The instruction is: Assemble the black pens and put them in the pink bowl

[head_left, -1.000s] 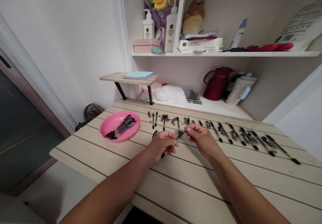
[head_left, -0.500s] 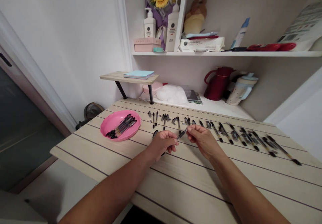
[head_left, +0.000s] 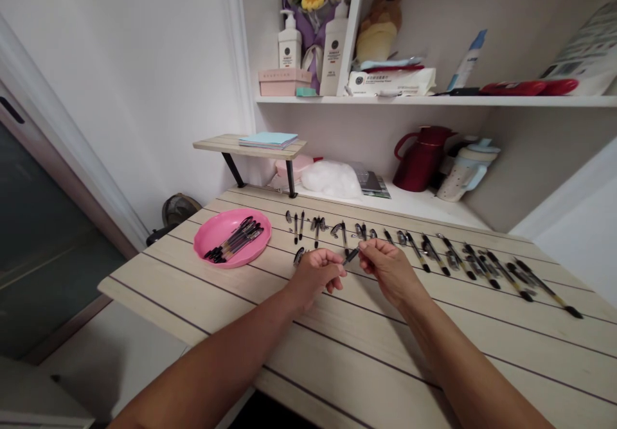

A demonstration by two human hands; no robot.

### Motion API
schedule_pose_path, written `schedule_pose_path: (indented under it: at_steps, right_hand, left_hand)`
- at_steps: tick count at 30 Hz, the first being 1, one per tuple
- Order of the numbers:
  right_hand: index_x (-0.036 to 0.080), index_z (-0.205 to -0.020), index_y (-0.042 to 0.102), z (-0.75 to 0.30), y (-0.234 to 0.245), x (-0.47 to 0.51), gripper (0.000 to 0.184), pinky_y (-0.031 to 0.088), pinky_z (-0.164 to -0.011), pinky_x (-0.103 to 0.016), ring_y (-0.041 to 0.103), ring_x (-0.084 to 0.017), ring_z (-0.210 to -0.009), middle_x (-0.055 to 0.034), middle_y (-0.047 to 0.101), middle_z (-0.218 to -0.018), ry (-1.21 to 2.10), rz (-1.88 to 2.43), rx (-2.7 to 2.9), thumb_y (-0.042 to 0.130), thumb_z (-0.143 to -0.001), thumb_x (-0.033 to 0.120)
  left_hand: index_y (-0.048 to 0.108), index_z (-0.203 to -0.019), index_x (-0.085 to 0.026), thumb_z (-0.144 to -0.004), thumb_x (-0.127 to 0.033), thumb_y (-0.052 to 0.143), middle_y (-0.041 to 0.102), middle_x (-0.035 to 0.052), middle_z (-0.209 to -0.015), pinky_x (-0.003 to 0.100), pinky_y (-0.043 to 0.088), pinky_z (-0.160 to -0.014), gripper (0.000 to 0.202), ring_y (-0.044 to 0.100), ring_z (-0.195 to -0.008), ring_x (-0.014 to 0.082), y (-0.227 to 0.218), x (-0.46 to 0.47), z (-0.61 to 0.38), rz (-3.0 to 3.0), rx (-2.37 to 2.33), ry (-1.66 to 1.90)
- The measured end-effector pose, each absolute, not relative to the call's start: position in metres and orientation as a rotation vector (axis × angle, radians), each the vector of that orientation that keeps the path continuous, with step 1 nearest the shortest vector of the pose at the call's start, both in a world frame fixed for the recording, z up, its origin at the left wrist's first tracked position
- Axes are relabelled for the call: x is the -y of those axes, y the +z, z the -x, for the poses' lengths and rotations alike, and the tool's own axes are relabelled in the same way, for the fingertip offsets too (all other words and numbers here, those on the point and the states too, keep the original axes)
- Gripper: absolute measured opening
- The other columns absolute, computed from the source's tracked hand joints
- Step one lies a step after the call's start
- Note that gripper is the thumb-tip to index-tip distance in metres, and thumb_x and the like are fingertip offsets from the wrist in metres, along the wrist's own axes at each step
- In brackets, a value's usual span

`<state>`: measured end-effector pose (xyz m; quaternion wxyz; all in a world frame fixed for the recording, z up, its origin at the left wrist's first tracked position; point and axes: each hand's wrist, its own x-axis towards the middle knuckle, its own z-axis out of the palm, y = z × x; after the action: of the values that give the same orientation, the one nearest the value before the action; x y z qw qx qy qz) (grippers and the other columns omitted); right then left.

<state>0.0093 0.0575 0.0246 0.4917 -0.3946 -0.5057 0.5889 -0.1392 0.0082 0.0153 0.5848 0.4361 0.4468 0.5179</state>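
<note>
left grip point(head_left: 319, 273): bare | right grip point(head_left: 388, 266): bare | forearms point(head_left: 231, 358): bare, tapering wristward

Illumination: moderate, diffuse. Door glass point(head_left: 33, 249) at left: dark. A soft shadow lies on the table point(head_left: 193, 297) beside the right forearm point(head_left: 448, 336). Wide-angle stretch affects the frame edges. The pen point(head_left: 351, 256) is slightly blurred.

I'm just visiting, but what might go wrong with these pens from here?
The slim pen, held at the fingertips of the left hand and right hand, might slip and drop onto the table. Loose pen parts lie near the right hand, so a stray knock could scatter or mix them.
</note>
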Motion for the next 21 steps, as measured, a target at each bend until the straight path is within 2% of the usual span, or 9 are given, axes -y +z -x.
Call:
schedule_pose_path:
  at_steps: [6,10,13,16,21]
  right_hand:
    - [0.019,-0.055,0.051,-0.0078,0.0246,-0.0556,0.032,0.032,-0.044,-0.023,0.042,-0.008,-0.046,0.0025,0.049,-0.052,1.426,0.946,1.192,0.072,-0.061,0.042]
    - [0.018,-0.075,0.064,-0.0122,0.0262,-0.0561,0.032,0.036,-0.048,-0.023,0.05,-0.011,-0.056,-0.0018,0.058,-0.07,1.539,0.859,1.18,0.067,-0.066,0.048]
    - [0.019,-0.085,0.067,-0.0144,0.0266,-0.0561,0.03,0.038,-0.052,-0.024,0.051,-0.011,-0.062,-0.003,0.061,-0.08,1.565,0.786,1.165,0.069,-0.067,0.042]
    - [0.019,-0.08,0.068,-0.0135,0.0242,-0.0573,0.025,0.037,-0.052,-0.023,0.049,-0.01,-0.06,-0.002,0.061,-0.076,1.538,0.779,1.164,0.074,-0.061,0.034]
    - [0.018,-0.065,0.063,-0.0096,0.0177,-0.0601,0.022,0.034,-0.047,-0.024,0.044,-0.01,-0.049,0.0007,0.056,-0.057,1.482,0.876,1.164,0.075,-0.06,0.036]
  left_hand:
    - [0.053,-0.079,-0.014,-0.063,-0.023,0.062,0.062,0.0014,-0.065,0.017,0.033,-0.039,0.021,0.052,-0.043,0.0066,0.0174,-0.0075,0.1384,-1.03,-1.041,1.22]
    - [0.053,-0.08,-0.013,-0.064,-0.023,0.061,0.062,0.0016,-0.065,0.018,0.033,-0.04,0.021,0.052,-0.043,0.0069,0.0193,-0.007,0.1391,-1.026,-1.03,1.229]
    - [0.053,-0.08,-0.013,-0.064,-0.023,0.06,0.062,0.0016,-0.064,0.018,0.032,-0.04,0.02,0.051,-0.043,0.0068,0.0194,-0.0068,0.139,-1.024,-1.03,1.226]
    - [0.053,-0.08,-0.013,-0.064,-0.023,0.06,0.062,0.0019,-0.065,0.017,0.032,-0.039,0.021,0.051,-0.043,0.0065,0.0187,-0.0064,0.1383,-1.034,-1.027,1.229]
    - [0.052,-0.079,-0.013,-0.063,-0.021,0.06,0.062,0.0017,-0.065,0.016,0.032,-0.039,0.019,0.052,-0.043,0.0064,0.0183,-0.0053,0.1364,-1.051,-1.064,1.239]
